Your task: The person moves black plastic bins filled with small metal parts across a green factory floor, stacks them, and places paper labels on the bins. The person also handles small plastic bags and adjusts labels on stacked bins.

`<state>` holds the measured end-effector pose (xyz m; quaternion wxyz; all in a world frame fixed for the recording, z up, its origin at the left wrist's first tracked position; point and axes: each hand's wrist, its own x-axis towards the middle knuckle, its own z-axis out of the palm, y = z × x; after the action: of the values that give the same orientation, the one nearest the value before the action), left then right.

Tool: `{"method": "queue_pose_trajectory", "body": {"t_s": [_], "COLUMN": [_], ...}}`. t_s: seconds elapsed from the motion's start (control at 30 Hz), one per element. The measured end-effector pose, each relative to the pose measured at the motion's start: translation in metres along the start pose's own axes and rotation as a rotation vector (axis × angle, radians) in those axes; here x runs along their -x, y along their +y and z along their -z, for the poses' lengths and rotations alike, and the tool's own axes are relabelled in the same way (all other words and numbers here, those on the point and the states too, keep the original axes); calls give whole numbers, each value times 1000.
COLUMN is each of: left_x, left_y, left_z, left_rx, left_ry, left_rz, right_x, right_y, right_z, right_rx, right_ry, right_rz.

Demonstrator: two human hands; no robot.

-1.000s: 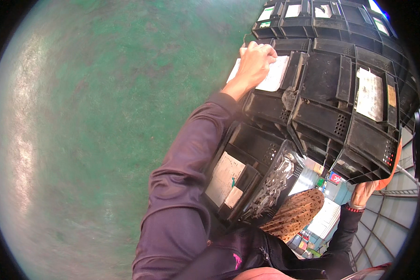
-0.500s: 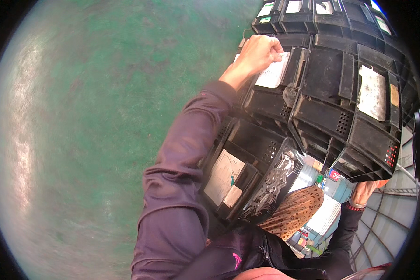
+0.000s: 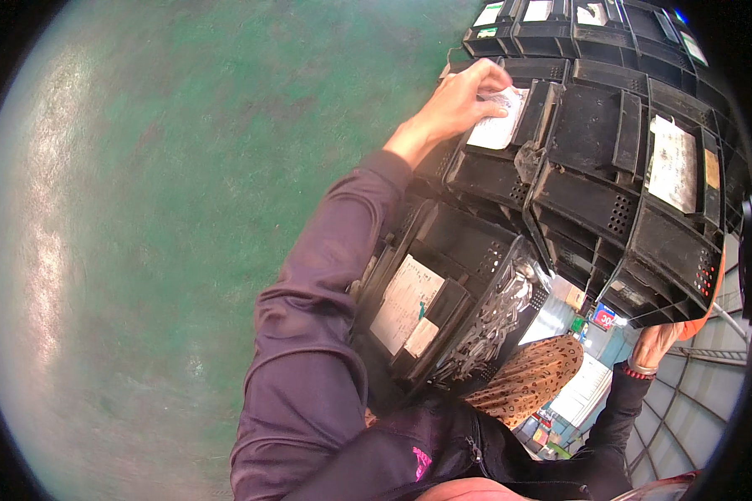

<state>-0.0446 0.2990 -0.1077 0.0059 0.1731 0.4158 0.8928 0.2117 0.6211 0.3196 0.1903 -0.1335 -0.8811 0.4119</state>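
Observation:
My left hand (image 3: 459, 102) reaches to a white paper card (image 3: 501, 121) that lies against the outside of a black plastic crate (image 3: 486, 179). Its thumb rests over the card. The other fingers are bent above it and stand apart from the thumb, slightly blurred. At the lower right, my right hand (image 3: 658, 341) is up against the bottom edge of another black crate (image 3: 673, 242), beside something orange (image 3: 695, 324). Its fingers are mostly hidden. A red beaded bracelet (image 3: 639, 372) circles that wrist.
More black crates (image 3: 543, 37) with paper labels are stacked at the top right. Closer to me, a crate (image 3: 455, 238) holds many grey metal pieces (image 3: 497, 313). Green floor (image 3: 167, 209) spreads on the left. A patterned trouser leg (image 3: 530, 376) shows below.
My left hand's fingers have come apart from their pinch at the white card. The crates have shifted slightly to the right in view, and more of the orange thing shows.

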Motion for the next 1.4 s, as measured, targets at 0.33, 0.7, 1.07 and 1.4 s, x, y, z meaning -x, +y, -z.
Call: {"method": "queue_pose_trajectory", "body": {"t_s": [0.33,0.7,1.07,1.4], "left_x": [-1,60,101,66], "left_y": [10,27,67,230], "left_z": [6,12,31,45], "left_rx": [-327,-398,-434,-83], "left_ry": [-43,9,120,1], "left_rz": [93,-98,-114,259], "right_x": [-13,-5,-2,-19], "right_y": [-4,-5,-7,-4], "right_z": [-19,-36,-34,-76], "right_rx": [-27,285,-90,-449], "right_ry": [-23,-8,13,229], "right_rz": [-36,86,-64,-105]}}
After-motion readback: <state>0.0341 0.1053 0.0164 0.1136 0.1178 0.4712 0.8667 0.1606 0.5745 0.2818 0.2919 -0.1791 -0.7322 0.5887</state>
